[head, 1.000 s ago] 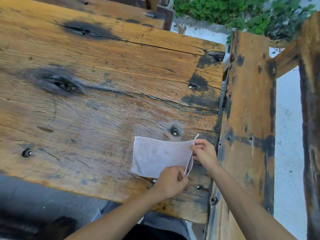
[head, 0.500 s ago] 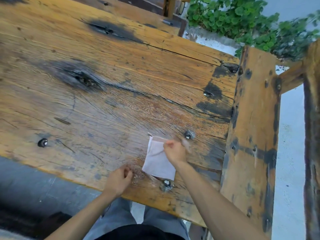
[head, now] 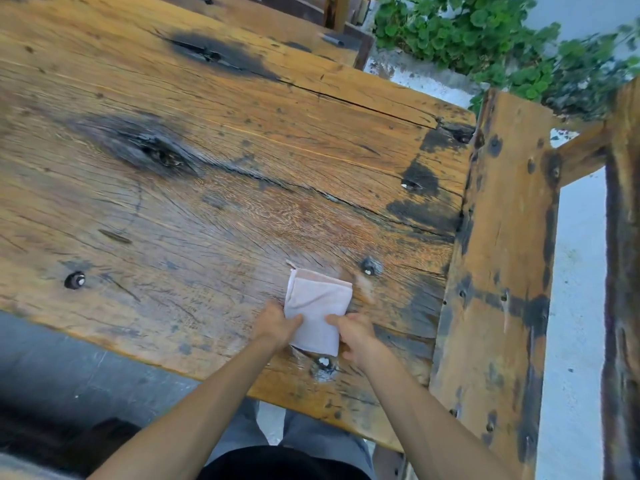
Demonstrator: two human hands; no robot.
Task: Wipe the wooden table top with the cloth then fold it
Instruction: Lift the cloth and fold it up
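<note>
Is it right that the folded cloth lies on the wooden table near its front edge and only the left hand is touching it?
Not quite. In the head view both hands touch the cloth: left hand and right hand. It is folded, on the wooden table near the front edge.

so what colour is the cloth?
Pale pinkish white, plain with no pattern. The cloth shows in the head view, folded on the wooden table.

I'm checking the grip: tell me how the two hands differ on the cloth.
The left hand grips the cloth at its left edge; the right hand pinches its right edge nearer the table edge. The left looks sharper, the right blurred. Both hold the folded cloth low down.
</note>
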